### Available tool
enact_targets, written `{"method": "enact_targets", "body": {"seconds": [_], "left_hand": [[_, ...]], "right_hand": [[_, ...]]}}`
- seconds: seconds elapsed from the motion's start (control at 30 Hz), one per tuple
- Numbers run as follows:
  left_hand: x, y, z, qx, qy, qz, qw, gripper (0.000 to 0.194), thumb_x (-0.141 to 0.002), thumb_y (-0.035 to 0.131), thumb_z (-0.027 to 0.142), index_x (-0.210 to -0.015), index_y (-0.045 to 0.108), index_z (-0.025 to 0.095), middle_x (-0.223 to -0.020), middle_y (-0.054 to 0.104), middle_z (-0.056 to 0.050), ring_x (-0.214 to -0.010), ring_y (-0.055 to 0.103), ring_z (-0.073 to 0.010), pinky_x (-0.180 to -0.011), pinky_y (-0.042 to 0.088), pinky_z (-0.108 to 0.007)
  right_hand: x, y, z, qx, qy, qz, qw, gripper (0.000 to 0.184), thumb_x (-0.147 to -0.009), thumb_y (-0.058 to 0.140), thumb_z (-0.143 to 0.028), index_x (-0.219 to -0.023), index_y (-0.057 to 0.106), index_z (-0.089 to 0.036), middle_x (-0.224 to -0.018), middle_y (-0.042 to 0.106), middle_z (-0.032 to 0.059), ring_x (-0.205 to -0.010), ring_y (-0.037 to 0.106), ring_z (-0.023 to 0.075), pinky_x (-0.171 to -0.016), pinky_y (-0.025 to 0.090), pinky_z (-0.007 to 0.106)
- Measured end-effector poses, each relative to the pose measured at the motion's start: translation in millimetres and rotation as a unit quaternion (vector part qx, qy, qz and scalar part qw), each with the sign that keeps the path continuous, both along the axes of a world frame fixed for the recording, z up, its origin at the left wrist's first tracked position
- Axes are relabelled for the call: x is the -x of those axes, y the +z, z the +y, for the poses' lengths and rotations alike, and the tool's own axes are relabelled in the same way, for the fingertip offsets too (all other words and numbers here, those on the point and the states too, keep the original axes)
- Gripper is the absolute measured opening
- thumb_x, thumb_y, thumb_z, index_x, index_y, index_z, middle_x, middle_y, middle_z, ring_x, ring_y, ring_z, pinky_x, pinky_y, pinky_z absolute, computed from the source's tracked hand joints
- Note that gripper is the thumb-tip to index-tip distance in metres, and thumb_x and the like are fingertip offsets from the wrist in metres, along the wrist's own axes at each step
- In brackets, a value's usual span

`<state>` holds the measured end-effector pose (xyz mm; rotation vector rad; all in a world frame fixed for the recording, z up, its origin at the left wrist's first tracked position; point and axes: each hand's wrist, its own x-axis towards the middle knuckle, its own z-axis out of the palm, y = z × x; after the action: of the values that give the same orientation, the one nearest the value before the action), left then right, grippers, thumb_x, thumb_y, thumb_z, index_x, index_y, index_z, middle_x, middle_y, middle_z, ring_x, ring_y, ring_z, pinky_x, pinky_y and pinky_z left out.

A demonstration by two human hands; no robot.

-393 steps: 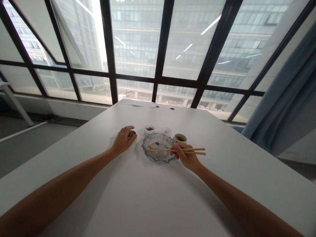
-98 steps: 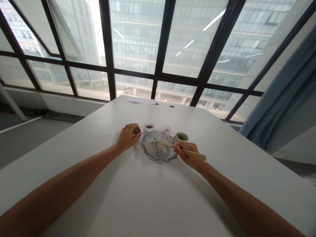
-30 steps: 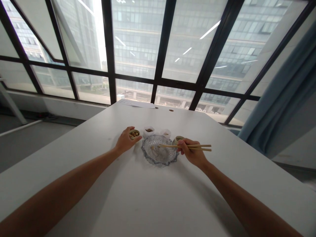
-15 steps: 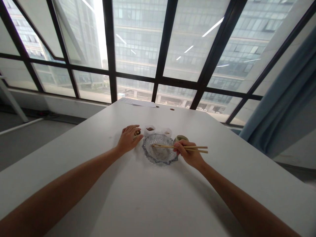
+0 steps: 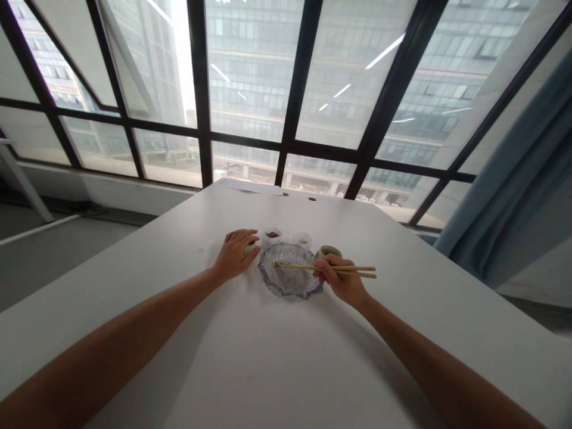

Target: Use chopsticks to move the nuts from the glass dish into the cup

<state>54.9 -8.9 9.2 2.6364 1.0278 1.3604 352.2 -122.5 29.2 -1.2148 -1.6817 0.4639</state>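
My right hand (image 5: 342,277) is closed round a pair of wooden chopsticks (image 5: 357,271). Their tips reach left over a clear glass bowl (image 5: 290,289) with a scalloped rim. Whether the tips pinch anything is too small to tell. At the bowl's left, my left hand (image 5: 236,253) is wrapped round a small pale green cup (image 5: 251,245), mostly hidden by the fingers. Behind the right hand stands another small green cup (image 5: 329,251), partly covered. Just past the bowl are a white cup with dark bits (image 5: 271,236) and a second white cup (image 5: 302,240) with pale contents.
The white table (image 5: 250,357) stretches to tall windows with dark frames. Paper sheets (image 5: 250,187) lie at its far edge, close to two small round holes or discs in the tabletop. A blue curtain (image 5: 509,196) hangs on the right.
My left hand has shifted slightly right and turned with its small cup, so the brown pieces inside show less. The right hand and chopsticks stay nearly still.
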Motion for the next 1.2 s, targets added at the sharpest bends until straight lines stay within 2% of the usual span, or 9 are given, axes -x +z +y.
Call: {"method": "enact_targets", "body": {"seconds": [0.3, 0.7, 1.0, 1.2], "left_hand": [[-0.3, -2.1, 0.7, -0.005, -0.004, 0.0, 1.0, 0.026, -0.098, 0.05, 0.038, -0.109, 0.068, 0.022, -0.127, 0.069, -0.01, -0.122, 0.061, -0.0258, -0.107, 0.04, -0.047], [-0.9, -0.1, -1.0, 0.008, -0.004, 0.002, 1.0, 0.026, -0.096, 0.05, 0.038, -0.108, 0.068, 0.024, -0.127, 0.07, -0.01, -0.122, 0.061, -0.0263, -0.106, 0.04, -0.048], [-0.7, -0.8, -0.3, 0.002, -0.002, 0.005, 1.0, 0.026, -0.097, 0.049, 0.038, -0.107, 0.067, 0.023, -0.127, 0.07, -0.01, -0.122, 0.061, -0.0258, -0.106, 0.041, -0.047], [-1.2, 0.9, -1.9, 0.008, -0.004, 0.005, 1.0, 0.026, -0.097, 0.049, 0.037, -0.106, 0.068, 0.023, -0.127, 0.07, -0.01, -0.122, 0.061, -0.0256, -0.107, 0.041, -0.047]], "right_hand": [[3.6, 4.6, -1.3, -0.002, -0.013, 0.041, 0.999, 0.055, -0.088, 0.059, -0.073, -0.069, 0.066, -0.022, -0.06, 0.07, 0.0048, -0.046, 0.06, 0.0168, -0.042, 0.047, 0.029], [-3.9, -2.5, 0.2, -0.011, -0.018, -0.028, 0.999, 0.049, -0.094, 0.056, -0.066, -0.073, 0.069, -0.024, -0.068, 0.071, 0.0055, -0.054, 0.061, 0.0185, -0.051, 0.05, 0.032], [0.9, -2.0, 1.0, -0.007, -0.016, -0.032, 0.999, 0.046, -0.094, 0.057, -0.063, -0.073, 0.07, -0.024, -0.062, 0.066, 0.0034, -0.055, 0.059, 0.0185, -0.051, 0.047, 0.031], [4.0, -4.1, 2.3, 0.005, -0.025, -0.01, 1.0, 0.047, -0.094, 0.056, -0.065, -0.073, 0.07, -0.025, -0.068, 0.072, 0.0053, -0.054, 0.059, 0.0187, -0.05, 0.048, 0.033]]}}
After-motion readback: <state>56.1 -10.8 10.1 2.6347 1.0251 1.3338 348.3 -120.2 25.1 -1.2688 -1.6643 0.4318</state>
